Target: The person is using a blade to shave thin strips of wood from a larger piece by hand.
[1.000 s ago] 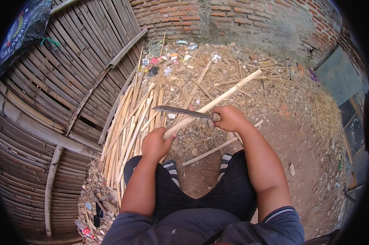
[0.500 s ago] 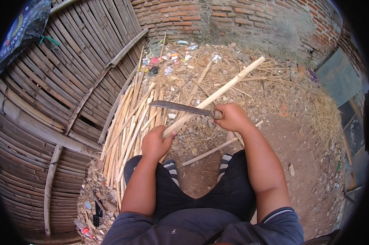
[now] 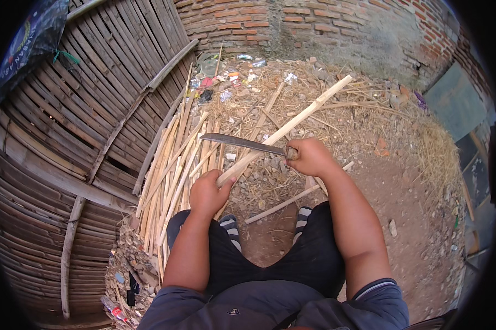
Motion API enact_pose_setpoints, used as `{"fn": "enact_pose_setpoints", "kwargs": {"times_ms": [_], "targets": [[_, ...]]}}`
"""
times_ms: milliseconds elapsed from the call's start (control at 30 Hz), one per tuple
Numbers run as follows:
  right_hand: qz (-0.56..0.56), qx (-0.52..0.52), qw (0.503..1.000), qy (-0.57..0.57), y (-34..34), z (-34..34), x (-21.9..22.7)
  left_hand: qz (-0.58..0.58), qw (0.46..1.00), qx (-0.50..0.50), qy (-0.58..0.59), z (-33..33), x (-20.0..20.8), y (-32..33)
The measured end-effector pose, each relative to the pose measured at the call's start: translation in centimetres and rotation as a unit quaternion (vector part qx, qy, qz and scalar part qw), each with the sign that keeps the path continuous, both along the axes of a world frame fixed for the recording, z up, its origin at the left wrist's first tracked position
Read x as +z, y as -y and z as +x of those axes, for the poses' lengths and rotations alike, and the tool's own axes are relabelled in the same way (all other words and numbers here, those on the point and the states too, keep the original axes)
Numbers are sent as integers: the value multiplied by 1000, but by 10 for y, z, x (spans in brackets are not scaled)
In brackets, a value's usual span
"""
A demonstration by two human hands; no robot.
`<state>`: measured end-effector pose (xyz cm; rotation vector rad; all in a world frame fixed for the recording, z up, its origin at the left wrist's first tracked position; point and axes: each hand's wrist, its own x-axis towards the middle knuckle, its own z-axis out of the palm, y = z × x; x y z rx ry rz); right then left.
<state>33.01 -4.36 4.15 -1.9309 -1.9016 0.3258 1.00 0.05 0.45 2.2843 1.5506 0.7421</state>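
"Brick wall is closing off the far side, slatted wall is standing to the left, and straw is littering the ground. Where is the stick?"

"Stick is slanting away from the left hand, far end up and to the right."

"State of the fingers?"

"Left fingers are curling tightly round its near end, thumb showing on the inner side. Right hand is wrapping fully round the handle of the knife, whose blade is pointing left and crossing the stick in view."

"Is the edge biting?"

"Cannot tell; this angle is hiding any contact."

"Hazards?"

"Left thumb is sitting near the blade, and no glove is covering it. Should a knot be catching the edge, a sudden release could be sending it into that thumb. Far end is showing no visible support, so a slack left grip could be letting the stick twist and deflect the knife. Below, striped socks are leaving the feet poorly protected against a dropped blade. Beside them, the pile is lying near the left knee, a possible snag."
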Motion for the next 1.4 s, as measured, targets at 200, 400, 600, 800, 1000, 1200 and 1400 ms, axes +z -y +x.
{"fn": "enact_pose_setpoints", "kwargs": {"times_ms": [200,400,600,800,1000,1200,1400], "targets": [[-6,-15,1000,-17,1,2,1,4,1000,-3,4,1,-3,-1],[9,-45,998,-46,1,16,-6,8,1000,-14,10,-1,-1,0],[16,-31,999,-40,-1,12,-5,-7,1000,-2,0,-3,-3,-3],[-34,-27,999,-23,2,6,7,-11,1000,-3,0,-2,-1,-1],[-35,-28,999,-15,3,4,7,-27,1000,-2,-17,0,4,1],[-43,-28,998,-26,2,5,7,-21,1000,-4,-14,-1,5,1],[-7,-61,998,-34,5,15,6,-10,1000,-6,-7,-3,2,0]]}}
